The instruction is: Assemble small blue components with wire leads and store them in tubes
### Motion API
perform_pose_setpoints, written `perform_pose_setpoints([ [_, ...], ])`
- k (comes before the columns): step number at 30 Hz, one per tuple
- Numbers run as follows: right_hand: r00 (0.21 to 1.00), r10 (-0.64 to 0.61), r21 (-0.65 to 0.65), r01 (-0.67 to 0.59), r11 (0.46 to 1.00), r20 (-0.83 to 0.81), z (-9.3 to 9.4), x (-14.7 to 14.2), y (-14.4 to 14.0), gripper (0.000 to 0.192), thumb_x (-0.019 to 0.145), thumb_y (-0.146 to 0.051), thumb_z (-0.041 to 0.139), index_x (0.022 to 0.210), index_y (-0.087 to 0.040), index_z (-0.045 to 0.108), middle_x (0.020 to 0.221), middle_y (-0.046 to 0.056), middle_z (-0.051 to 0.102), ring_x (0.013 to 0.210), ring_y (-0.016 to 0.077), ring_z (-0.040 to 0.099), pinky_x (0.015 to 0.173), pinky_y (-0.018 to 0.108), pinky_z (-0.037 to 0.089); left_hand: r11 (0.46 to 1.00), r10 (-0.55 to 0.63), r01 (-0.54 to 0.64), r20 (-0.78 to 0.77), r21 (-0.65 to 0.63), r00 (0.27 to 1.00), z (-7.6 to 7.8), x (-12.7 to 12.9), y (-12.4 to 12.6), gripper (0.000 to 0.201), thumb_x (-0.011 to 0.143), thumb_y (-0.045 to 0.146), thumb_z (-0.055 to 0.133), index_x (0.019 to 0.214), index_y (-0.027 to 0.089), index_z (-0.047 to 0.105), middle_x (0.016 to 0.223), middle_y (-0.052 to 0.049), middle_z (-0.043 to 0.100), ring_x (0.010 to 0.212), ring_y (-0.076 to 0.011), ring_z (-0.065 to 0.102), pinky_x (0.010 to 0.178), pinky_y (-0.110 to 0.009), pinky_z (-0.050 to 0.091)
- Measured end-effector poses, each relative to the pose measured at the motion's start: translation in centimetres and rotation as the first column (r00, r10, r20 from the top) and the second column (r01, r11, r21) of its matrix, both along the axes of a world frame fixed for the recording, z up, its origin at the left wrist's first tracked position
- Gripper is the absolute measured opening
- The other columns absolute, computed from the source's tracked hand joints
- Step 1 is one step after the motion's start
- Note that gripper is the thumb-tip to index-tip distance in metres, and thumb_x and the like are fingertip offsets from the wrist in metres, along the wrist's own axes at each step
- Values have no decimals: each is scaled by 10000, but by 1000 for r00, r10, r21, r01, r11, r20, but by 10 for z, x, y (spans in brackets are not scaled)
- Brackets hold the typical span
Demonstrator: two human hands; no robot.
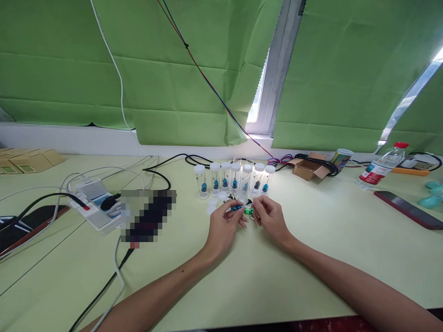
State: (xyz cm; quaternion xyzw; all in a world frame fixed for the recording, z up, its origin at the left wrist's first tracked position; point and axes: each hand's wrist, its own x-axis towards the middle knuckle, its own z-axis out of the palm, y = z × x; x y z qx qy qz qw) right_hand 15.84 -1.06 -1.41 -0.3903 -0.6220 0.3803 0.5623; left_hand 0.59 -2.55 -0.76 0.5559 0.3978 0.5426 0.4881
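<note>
My left hand is closed in a pinch around a small blue part near the middle of the table. Facing it, my right hand pinches with thumb and forefinger, but what lies between those fingertips is too small to make out. A small green part shows between the two hands; I cannot tell which hand, if either, holds it. Just beyond my fingers stands a row of several clear capped tubes, most with a blue piece and a thin dark stem inside. White round caps lie left of my left fingertips.
A white power strip with plugs and cables sits on the left, near a pixelated dark object. At the right are an open cardboard box, a can, a plastic bottle and a phone.
</note>
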Motion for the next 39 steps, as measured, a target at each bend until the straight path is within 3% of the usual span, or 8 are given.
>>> perform_pose_setpoints([
  [4,999,24,-65,-26,998,-30,2,-1,1,363,911,-465,530,680,-190,483,471,-70,429,388,76,404,422,224,330,1000,23,-23,-35,-12,999,3,0,0,242,805,352,662,931,147,653,675,-14,642,581,-133,609,604,-261,527],
  [8,997,37,-104,-43,994,-61,2,-1,2,371,900,-461,542,657,-190,472,479,-75,402,383,76,413,405,218,336,998,59,-60,-52,-12,997,6,0,0,248,771,352,688,911,148,686,728,-33,672,608,-140,627,604,-255,534],
  [15,997,38,-131,-47,990,-74,2,-1,1,383,905,-428,535,618,-188,453,489,-77,367,386,74,425,400,213,336,997,72,-72,-95,-1,993,6,-1,-2,227,778,356,676,903,170,713,850,-53,694,698,-158,661,647,-270,570],
  [26,997,40,-136,-49,989,-69,2,-3,2,397,898,-464,544,626,-185,473,461,-74,385,376,74,414,402,214,341,997,81,-81,-89,-4,993,9,-1,-3,251,752,390,688,856,162,696,777,-39,662,666,-153,631,602,-263,569],
  [39,990,27,-81,-39,996,-142,1,-2,3,341,821,-485,654,975,-192,573,700,-18,590,458,81,493,393,206,388,997,72,-72,-6,-12,997,4,-2,2,243,760,393,684,839,164,669,798,-28,632,682,-149,604,611,-295,593],
])
